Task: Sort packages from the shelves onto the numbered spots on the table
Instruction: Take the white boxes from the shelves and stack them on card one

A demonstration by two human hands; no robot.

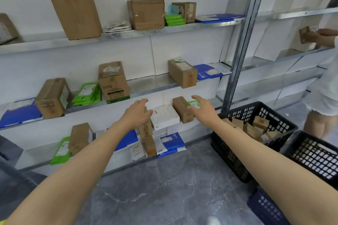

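Note:
Both my arms reach toward the third shelf from the top. A white box (165,116) with a label lies there between my hands. My left hand (137,113) hovers open just left of it, in front of a narrow brown carton (146,129). My right hand (202,107) hovers open to the right, in front of a small brown carton (182,108) and a green mailer (194,104). Neither hand holds anything. Brown cartons, green mailers and blue envelopes fill the metal shelves (150,86) above and below.
A black plastic crate (259,113) with several small cartons stands on the grey floor at the right, a second black crate (314,153) beside it and a blue crate (265,206) in front. A shelf upright (243,38) rises behind. Another person (323,82) handles a small box at far right.

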